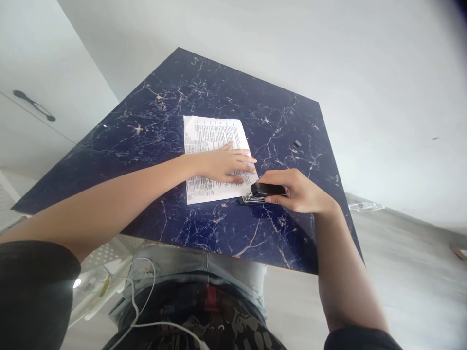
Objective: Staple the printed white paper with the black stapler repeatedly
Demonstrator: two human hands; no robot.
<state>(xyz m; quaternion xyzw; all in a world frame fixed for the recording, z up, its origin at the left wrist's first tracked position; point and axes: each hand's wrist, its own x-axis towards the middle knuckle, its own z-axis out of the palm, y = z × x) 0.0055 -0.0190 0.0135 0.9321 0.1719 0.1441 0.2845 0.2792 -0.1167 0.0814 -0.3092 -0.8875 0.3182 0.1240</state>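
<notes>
A printed sheet of paper lies on the dark blue marbled table; whether more sheets are under it I cannot tell. My left hand rests flat on the paper, fingers spread and pointing right. At the paper's lower right corner sits a black stapler, its front end at the paper's edge. My right hand is wrapped around the back of the stapler, thumb low on the near side and forefinger along the top.
A small dark strip lies on the table to the right of the paper. White walls border the table's far and right sides. A white cable hangs over my lap. A cabinet door with a dark handle stands at left.
</notes>
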